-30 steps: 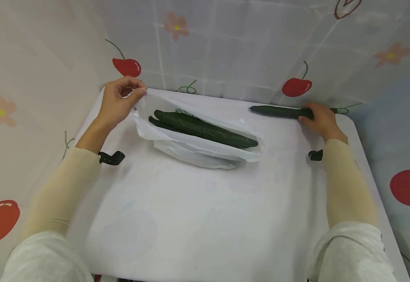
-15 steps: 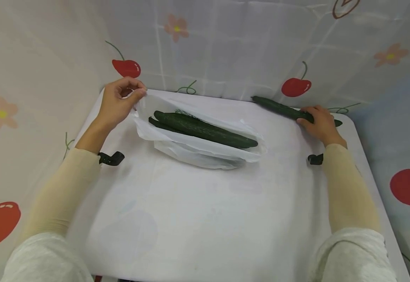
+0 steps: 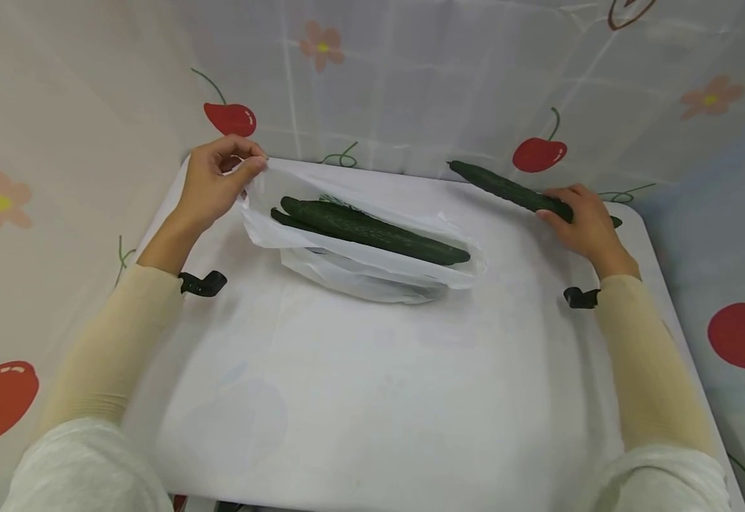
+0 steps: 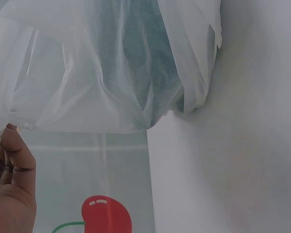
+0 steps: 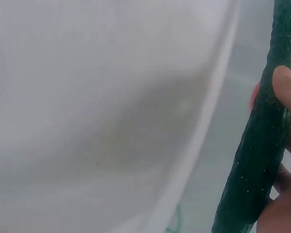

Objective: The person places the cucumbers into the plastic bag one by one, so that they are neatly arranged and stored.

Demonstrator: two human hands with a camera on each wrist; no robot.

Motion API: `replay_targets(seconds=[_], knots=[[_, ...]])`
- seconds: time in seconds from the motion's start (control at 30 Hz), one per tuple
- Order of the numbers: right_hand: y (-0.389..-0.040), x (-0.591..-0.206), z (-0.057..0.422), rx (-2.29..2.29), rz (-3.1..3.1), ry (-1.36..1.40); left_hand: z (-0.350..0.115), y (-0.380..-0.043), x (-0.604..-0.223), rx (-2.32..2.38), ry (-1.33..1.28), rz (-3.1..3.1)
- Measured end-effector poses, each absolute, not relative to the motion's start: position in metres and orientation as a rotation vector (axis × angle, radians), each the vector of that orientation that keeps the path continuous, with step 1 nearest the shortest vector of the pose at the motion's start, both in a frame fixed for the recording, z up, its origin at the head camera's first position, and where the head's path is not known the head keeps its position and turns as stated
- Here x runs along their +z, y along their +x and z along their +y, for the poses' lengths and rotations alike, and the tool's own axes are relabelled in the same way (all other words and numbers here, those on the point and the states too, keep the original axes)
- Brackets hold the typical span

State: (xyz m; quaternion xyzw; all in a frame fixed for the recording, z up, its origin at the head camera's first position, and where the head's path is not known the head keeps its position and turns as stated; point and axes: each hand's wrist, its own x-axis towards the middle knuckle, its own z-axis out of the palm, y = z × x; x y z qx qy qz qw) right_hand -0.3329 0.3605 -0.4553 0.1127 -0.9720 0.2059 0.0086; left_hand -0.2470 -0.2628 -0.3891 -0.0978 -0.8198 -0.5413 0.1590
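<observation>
A white plastic bag [image 3: 372,281] lies with its mouth spread near the back of the table, and dark green cucumbers [image 3: 372,231] show inside it. My left hand [image 3: 215,181] pinches the bag's left end between thumb and fingers; the left wrist view shows this pinch at the rim, with the bag [image 4: 82,97] hanging thin and see-through. At the back right, my right hand [image 3: 583,217] grips a separate cucumber [image 3: 503,186] toward its right end, its left end tilted up. In the right wrist view the thumb lies along the bumpy cucumber [image 5: 257,155].
The white table [image 3: 372,398] has rounded back corners. Patterned curtains [image 3: 410,92] with printed cherries and flowers stand close behind it and at both sides. A black wrist strap mount [image 3: 204,284] sits on the left wrist, another mount [image 3: 581,298] on the right.
The right hand has raised the cucumber from the table's back edge, its left end swinging up. The left hand has kept its pinch on the bag and stayed put.
</observation>
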Motion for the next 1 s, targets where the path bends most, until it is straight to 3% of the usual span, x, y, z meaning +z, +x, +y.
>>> replay_targets(seconds=[0.3, 0.6, 1.0], knots=[[-0.298, -0.428, 0.34, 0.593, -2.923, 0.437, -0.261, -0.248, -0.388, -1.58, -0.281, -2.338], [-0.261, -0.393, 0.307, 0.547, -2.655, 0.718, -0.261, -0.246, -0.387, -1.601, -0.269, -2.32], [-0.237, -0.372, 0.263, 0.414, -2.439, 0.998, -0.259, -0.249, -0.389, -1.606, -0.285, -2.315]])
